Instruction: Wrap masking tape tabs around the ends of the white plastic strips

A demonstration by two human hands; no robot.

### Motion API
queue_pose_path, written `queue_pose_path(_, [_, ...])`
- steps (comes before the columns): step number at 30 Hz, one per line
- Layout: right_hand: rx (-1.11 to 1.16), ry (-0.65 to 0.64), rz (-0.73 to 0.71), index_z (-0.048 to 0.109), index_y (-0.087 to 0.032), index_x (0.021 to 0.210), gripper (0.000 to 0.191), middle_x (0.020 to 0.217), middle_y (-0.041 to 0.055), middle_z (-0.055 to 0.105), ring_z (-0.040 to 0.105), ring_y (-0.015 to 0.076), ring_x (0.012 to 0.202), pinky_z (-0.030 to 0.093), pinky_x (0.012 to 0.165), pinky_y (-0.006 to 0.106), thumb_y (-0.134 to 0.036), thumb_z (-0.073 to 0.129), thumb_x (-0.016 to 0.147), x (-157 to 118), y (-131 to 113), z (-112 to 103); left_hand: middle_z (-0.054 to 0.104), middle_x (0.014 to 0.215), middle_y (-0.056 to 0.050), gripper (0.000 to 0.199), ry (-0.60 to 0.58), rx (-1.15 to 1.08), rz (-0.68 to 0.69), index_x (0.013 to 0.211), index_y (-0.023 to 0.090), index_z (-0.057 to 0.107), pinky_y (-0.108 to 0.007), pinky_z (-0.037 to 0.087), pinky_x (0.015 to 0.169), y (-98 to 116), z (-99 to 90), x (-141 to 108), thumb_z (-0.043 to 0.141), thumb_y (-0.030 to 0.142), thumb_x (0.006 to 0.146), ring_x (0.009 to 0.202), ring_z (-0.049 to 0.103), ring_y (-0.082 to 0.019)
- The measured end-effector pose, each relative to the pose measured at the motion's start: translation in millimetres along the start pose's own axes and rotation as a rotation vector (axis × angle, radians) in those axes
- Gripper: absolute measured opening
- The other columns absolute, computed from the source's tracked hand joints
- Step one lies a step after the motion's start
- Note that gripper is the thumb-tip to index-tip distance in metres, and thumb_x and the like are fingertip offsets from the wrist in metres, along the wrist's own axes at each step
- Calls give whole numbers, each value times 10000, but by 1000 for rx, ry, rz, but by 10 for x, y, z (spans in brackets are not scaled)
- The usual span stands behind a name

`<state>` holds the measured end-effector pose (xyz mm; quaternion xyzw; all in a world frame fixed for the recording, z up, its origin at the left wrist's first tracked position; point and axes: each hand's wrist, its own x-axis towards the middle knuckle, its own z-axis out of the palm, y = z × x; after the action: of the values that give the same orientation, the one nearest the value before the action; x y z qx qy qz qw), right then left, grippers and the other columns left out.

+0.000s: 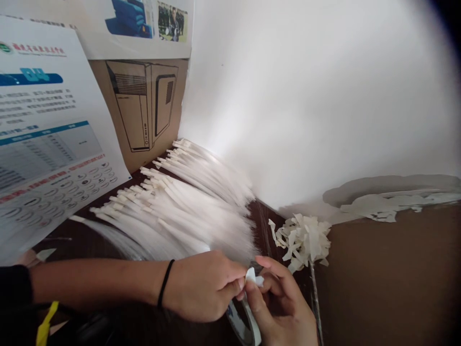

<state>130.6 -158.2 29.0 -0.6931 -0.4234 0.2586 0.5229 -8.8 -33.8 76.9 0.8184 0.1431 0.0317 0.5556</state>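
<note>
Near the bottom centre, my left hand [203,286] comes in from the left with a black band on its wrist. Its thumb and forefinger pinch one side of a small white strip [251,276]. My right hand [281,302] pinches the same strip from the right, its other fingers curled and partly raised. Under the strip, between both hands, a roll of white tape [245,319] shows in part. Behind the hands lie many bundles of fine white fibres [201,206], each wrapped at its far left end.
A bunch of crumpled pale strips [306,240] tops a thin stick at the right. Printed sheets [43,129] and a cardboard panel [144,105] stand at the back left. A white wall [306,96] rises behind; brown cardboard [389,278] is at the lower right.
</note>
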Motion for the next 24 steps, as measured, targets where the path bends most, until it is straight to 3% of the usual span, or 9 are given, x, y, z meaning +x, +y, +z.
queue_pose_path(4, [-6, -25, -64, 595, -279, 1108, 303, 590, -65, 522, 524, 50, 477, 446, 488, 100, -293, 650, 810, 21, -77, -9, 440, 567, 34, 259, -9, -42, -22, 661, 161, 433, -192, 302, 508, 51, -21, -4, 385, 232, 906, 505, 393, -69])
queue_pose_path(10, [41, 67, -179, 582, -249, 1109, 283, 582, -58, 565, 584, 66, 495, 475, 511, 115, -176, 606, 837, -18, -225, 100, 543, 626, 9, 340, 11, -236, -132, 662, 139, 553, -180, 366, 572, 52, 25, 23, 344, 243, 909, 568, 475, -77])
queue_pose_path(14, [80, -21, -374, 547, -287, 1157, 392, 680, -45, 592, 624, 88, 526, 527, 524, 165, -66, 552, 833, 32, -248, 84, 550, 614, 6, 325, 28, -261, -131, 622, 141, 535, -177, 369, 554, 40, 45, 41, 352, 204, 883, 561, 485, -81])
queue_pose_path(17, [-17, -123, -438, 548, -277, 1093, 358, 685, -52, 619, 626, 78, 530, 516, 520, 138, -45, 545, 821, 108, -293, 3, 536, 601, 19, 323, 47, -223, -107, 613, 144, 529, -163, 360, 553, 61, 41, 38, 355, 191, 881, 550, 478, -70])
queue_pose_path(24, [-213, -202, -426, 567, -234, 890, 145, 684, -60, 632, 612, 66, 527, 480, 522, 118, -106, 567, 823, 149, -306, -112, 482, 574, 36, 305, 83, -153, -14, 630, 146, 495, -156, 336, 560, 85, 38, -5, 357, 186, 899, 533, 437, -56])
